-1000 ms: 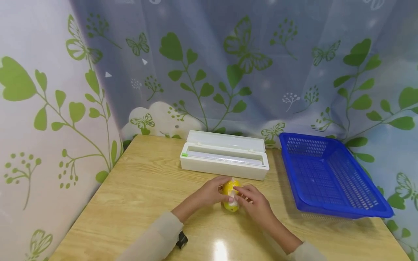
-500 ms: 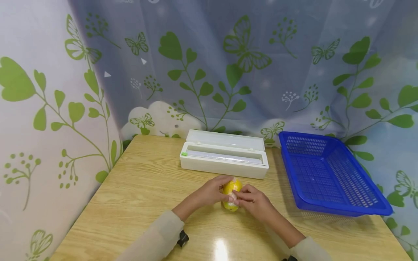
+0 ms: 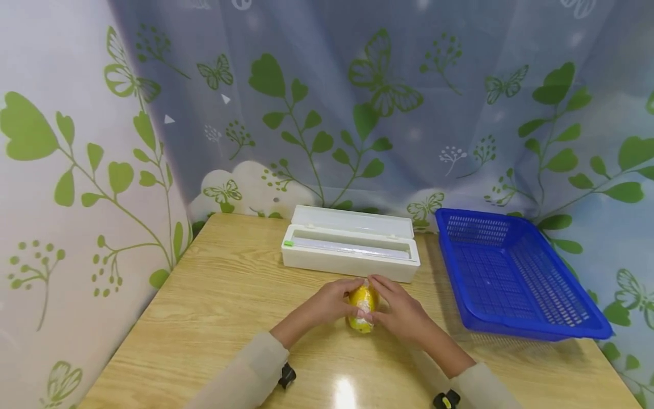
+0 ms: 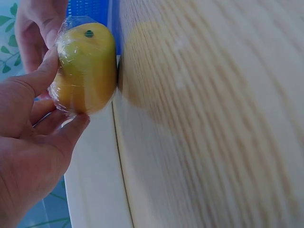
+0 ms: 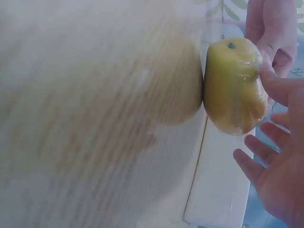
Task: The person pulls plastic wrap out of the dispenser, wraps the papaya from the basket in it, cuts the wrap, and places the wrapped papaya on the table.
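Observation:
A yellow fruit (image 3: 364, 296) with a small green stem spot is wrapped in clear cling film and sits on the wooden table. My left hand (image 3: 327, 304) holds its left side, thumb and fingers around the film. From the right, my right hand (image 3: 406, 312) has its thumb low on the fruit and a fingertip at the far end. Film bunches loosely beside the left thumb on the fruit (image 4: 85, 66) in the left wrist view. In the right wrist view the right thumb presses the fruit (image 5: 232, 88), while several other fingers spread apart from it.
Just behind the hands stands a long white box (image 3: 347, 266), lid (image 3: 352, 220) raised, with a film roll (image 3: 352, 247) inside. To the right is a blue plastic basket (image 3: 536, 325) overhanging the table (image 3: 230, 272). A printed curtain (image 3: 317, 74) hangs behind.
The right hand's fingers have moved from picking at the film on the fruit's middle to its far end and spread around the right side. The left hand stays in place.

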Demonstrator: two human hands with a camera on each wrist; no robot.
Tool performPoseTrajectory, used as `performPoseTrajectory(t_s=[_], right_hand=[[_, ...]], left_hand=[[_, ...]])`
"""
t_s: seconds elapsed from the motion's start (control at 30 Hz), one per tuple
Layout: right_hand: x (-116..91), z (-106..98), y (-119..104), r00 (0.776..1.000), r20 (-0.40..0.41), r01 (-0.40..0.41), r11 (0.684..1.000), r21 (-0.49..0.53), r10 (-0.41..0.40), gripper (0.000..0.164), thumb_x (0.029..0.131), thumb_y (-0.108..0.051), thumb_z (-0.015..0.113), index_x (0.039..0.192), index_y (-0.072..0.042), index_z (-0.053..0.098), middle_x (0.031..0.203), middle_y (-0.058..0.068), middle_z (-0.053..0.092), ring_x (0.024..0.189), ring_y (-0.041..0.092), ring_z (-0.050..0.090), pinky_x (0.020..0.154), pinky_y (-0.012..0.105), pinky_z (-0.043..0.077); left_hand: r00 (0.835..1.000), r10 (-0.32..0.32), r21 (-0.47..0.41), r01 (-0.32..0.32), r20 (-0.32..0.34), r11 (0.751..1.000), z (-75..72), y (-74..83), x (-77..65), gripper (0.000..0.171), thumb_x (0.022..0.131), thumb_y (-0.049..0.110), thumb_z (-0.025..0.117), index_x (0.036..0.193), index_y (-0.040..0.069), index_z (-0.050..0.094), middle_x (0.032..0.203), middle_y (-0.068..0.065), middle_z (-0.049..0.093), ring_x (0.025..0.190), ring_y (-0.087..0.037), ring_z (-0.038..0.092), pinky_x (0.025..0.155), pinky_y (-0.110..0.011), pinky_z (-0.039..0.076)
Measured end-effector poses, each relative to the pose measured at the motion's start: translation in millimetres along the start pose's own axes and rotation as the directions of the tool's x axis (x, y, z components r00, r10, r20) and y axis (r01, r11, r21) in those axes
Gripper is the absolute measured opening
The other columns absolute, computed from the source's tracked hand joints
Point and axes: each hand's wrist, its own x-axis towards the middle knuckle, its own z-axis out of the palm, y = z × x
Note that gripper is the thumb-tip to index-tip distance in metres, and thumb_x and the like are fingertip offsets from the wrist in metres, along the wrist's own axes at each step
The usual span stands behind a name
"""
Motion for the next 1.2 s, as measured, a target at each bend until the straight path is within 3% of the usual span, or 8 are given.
performPoseTrajectory(t_s=[0.13, 0.33, 0.6, 0.83, 0.97, 1.07, 1.2], right_hand=[[0.8, 0.1, 2.6, 0.998, 0.022, 0.057, 0.995, -0.083, -0.055, 0.072, 0.092, -0.043, 0.071, 0.154, -0.017, 0.043, 0.160, 0.002, 0.040, 0.145, 0.031, 0.040, 0.098, 0.059, 0.050], [4.7, 3.4, 3.0, 0.991, -0.039, 0.118, 0.983, -0.142, -0.124, 0.065, 0.092, -0.041, 0.072, 0.148, -0.015, 0.051, 0.154, 0.004, 0.048, 0.139, 0.031, 0.048, 0.089, 0.056, 0.056], [3.7, 8.0, 8.4, 0.988, -0.065, 0.130, 0.981, -0.146, -0.140, 0.066, 0.091, -0.035, 0.074, 0.150, -0.020, 0.048, 0.154, 0.002, 0.048, 0.138, 0.031, 0.049, 0.096, 0.056, 0.053], [9.1, 6.9, 3.7, 0.980, -0.065, 0.169, 0.962, -0.212, -0.187, 0.063, 0.092, -0.036, 0.073, 0.148, -0.017, 0.051, 0.152, 0.003, 0.051, 0.135, 0.029, 0.051, 0.095, 0.052, 0.054], [9.4, 6.3, 3.6, 0.989, 0.000, 0.149, 0.981, -0.121, -0.150, 0.067, 0.095, -0.037, 0.069, 0.153, -0.016, 0.044, 0.157, 0.010, 0.042, 0.142, 0.035, 0.041, 0.108, 0.060, 0.043], [8.7, 7.6, 7.7, 0.995, 0.063, 0.074, 0.996, 0.055, -0.077, 0.076, 0.096, -0.040, 0.068, 0.158, -0.012, 0.033, 0.163, 0.015, 0.030, 0.148, 0.041, 0.028, 0.114, 0.067, 0.031], [10.0, 11.1, 16.4, 0.988, 0.153, -0.055, 0.960, 0.276, 0.013, 0.095, 0.091, -0.042, 0.073, 0.162, -0.010, 0.018, 0.167, 0.018, 0.016, 0.152, 0.046, 0.015, 0.116, 0.071, 0.020]], left_hand=[[1.000, -0.014, -0.021, 0.014, 0.000, 1.000, 0.1, 1.1, -1.8, 0.073, 0.091, 0.028, 0.074, 0.155, 0.019, 0.040, 0.159, -0.002, 0.039, 0.142, -0.025, 0.046, 0.113, -0.039, 0.043], [1.000, -0.023, 0.004, 0.023, -0.014, 1.000, -3.7, 2.1, -3.0, 0.072, 0.091, 0.028, 0.074, 0.154, 0.019, 0.041, 0.159, -0.002, 0.038, 0.144, -0.022, 0.043, 0.114, -0.039, 0.042], [0.999, -0.048, 0.004, 0.048, -0.008, 0.999, -4.9, 2.4, 0.7, 0.070, 0.091, 0.029, 0.074, 0.153, 0.021, 0.043, 0.158, -0.001, 0.039, 0.144, -0.022, 0.042, 0.114, -0.040, 0.041], [0.998, -0.056, -0.005, 0.056, -0.007, 0.998, -9.1, -1.9, 1.6, 0.070, 0.091, 0.032, 0.074, 0.153, 0.021, 0.043, 0.157, 0.000, 0.042, 0.143, -0.024, 0.044, 0.114, -0.042, 0.041], [0.998, -0.066, -0.031, 0.066, 0.012, 0.997, -10.5, -5.9, 0.1, 0.072, 0.091, 0.036, 0.073, 0.154, 0.021, 0.042, 0.157, -0.001, 0.042, 0.143, -0.027, 0.045, 0.114, -0.043, 0.041], [0.997, -0.079, -0.039, 0.079, 0.015, 0.996, -11.7, -10.7, -3.7, 0.071, 0.092, 0.038, 0.071, 0.154, 0.021, 0.041, 0.158, -0.002, 0.042, 0.143, -0.030, 0.044, 0.114, -0.045, 0.041], [0.996, -0.094, -0.043, 0.094, -0.002, 0.995, -15.6, -18.8, -10.5, 0.069, 0.093, 0.038, 0.070, 0.154, 0.021, 0.042, 0.157, -0.004, 0.043, 0.141, -0.034, 0.046, 0.113, -0.047, 0.043]])
